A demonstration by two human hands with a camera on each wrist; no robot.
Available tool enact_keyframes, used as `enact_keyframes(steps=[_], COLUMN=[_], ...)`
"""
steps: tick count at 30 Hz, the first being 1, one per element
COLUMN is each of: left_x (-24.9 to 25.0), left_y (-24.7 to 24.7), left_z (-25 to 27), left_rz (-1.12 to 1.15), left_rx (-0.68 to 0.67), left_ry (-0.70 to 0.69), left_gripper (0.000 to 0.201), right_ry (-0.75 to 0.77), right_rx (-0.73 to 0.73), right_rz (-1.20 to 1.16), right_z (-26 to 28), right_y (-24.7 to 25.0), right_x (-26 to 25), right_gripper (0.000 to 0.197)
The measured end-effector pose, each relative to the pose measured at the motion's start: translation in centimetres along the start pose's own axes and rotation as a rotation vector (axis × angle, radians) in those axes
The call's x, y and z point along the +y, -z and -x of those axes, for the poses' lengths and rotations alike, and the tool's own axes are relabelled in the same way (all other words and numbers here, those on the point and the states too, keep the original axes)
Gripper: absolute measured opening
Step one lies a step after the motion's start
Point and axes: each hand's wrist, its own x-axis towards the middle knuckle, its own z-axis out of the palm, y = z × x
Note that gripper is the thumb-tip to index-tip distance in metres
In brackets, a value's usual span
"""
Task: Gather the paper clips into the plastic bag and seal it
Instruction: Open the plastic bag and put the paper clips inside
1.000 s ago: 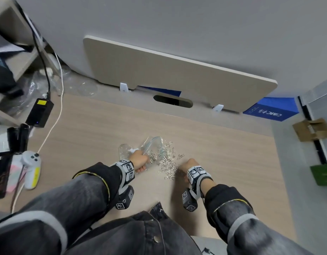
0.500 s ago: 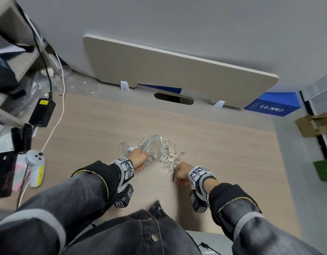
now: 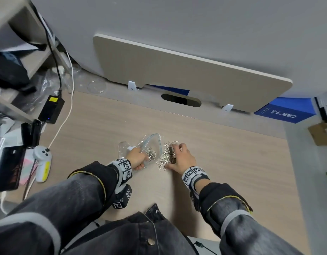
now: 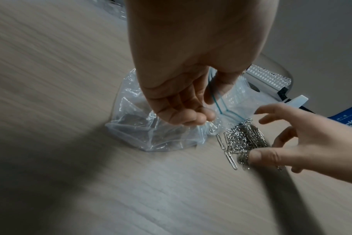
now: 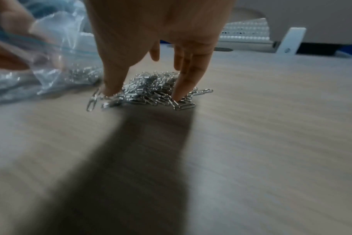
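On the pale wood-grain worktop [image 3: 232, 162], the left hand [image 3: 138, 159] pinched the rim of one crinkled clear plastic bag [image 4: 135, 127] with a blue zip strip, its mouth held open toward the right and a few clips already inside. Just beside the mouth lay a heap of thin silver wire paper clips [image 5: 151, 90], too many to count. The right hand [image 3: 181, 159] straddled the heap, fingers spread wide, tips pressing down. Bare worktop lay open farther right.
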Motion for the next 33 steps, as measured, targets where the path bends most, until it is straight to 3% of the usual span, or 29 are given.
enact_keyframes(steps=[2, 5, 10, 14, 21, 23, 26, 33], left_x=[-0.3, -0.6, -0.6, -0.2, -0.5, -0.4, -0.3, -0.3], left_y=[0.2, 0.3, 0.2, 0.0, -0.5, -0.5, -0.5, -0.5], left_z=[-0.1, -0.3, 0.0, -0.2, -1.1, -1.2, -1.2, -1.4], left_rz=[0.009, 0.037, 0.062, 0.116, 0.172, 0.178, 0.195, 0.216], left_rx=[0.000, 0.010, 0.026, 0.034, 0.054, 0.056, 0.063, 0.051], left_ry=[0.007, 0.019, 0.027, 0.035, 0.046, 0.041, 0.044, 0.059], left_gripper=[0.022, 0.031, 0.010, 0.009, 0.011, 0.014, 0.019, 0.018], right_ry=[0.063, 0.153, 0.266, 0.362, 0.391, 0.385, 0.368, 0.327], right_rx=[-0.011, 0.002, 0.095, 0.193, 0.259, 0.235, 0.183, 0.108], right_rz=[0.070, 0.179, 0.250, 0.269, 0.189, 0.206, 0.254, 0.204], right_z=[-0.4, -1.6, -2.7, -3.2, -4.5, -4.6, -4.9, -5.4], right_y=[-0.4, -1.0, -2.6, -3.8, -4.7, -4.5, -4.6, -2.8], right_x=[-0.3, -0.6, -0.6, -0.1, 0.6, 0.7, 0.6, -0.2], right_gripper=[0.104, 0.102, 0.073, 0.048, 0.032, 0.025, 0.037, 0.013])
